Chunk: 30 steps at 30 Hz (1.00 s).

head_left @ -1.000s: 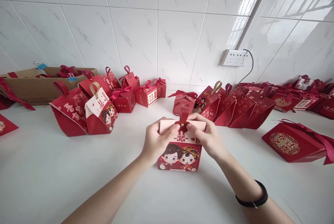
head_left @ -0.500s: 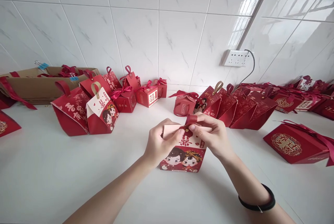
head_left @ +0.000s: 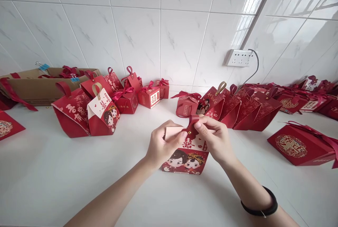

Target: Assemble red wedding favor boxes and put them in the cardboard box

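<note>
We see the left hand (head_left: 161,146) pinching the pink top flap of the gift box (head_left: 186,156), which stands on the white counter (head_left: 52,170); the right hand (head_left: 215,139) pinches the red strap (head_left: 193,123), seemingly near its brass snap.

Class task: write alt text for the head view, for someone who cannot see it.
The right hand pinches the strap of a cartoon-couple gift box that the left hand steadies on a white counter; red gift boxes line the wall.
</note>
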Each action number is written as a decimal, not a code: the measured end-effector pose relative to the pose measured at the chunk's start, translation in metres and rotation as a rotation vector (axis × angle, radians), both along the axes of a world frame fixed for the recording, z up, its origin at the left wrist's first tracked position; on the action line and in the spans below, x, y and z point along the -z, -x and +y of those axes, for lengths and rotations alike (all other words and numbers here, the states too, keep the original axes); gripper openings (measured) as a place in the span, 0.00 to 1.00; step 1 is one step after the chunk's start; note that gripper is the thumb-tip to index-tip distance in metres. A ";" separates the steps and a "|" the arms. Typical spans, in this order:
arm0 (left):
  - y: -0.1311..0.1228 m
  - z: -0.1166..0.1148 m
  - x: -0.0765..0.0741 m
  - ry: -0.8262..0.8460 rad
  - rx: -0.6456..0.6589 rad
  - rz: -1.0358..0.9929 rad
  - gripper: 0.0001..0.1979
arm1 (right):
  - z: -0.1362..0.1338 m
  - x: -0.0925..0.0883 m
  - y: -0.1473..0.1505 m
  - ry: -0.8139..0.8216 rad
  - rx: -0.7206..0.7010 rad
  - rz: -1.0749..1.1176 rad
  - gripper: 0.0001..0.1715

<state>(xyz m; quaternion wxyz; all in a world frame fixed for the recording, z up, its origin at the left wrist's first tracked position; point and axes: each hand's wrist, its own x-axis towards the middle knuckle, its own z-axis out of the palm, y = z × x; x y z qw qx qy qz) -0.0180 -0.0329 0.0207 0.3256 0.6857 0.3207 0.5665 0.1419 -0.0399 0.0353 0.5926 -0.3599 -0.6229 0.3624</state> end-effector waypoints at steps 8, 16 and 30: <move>-0.001 0.000 0.000 -0.010 -0.001 -0.012 0.10 | 0.000 -0.001 0.003 0.050 0.003 0.022 0.16; 0.000 0.000 -0.001 0.021 -0.010 0.010 0.12 | -0.002 -0.002 0.002 0.125 -0.016 0.028 0.16; 0.000 0.002 0.000 0.047 0.011 -0.004 0.11 | -0.008 -0.002 0.002 0.253 -0.116 -0.021 0.12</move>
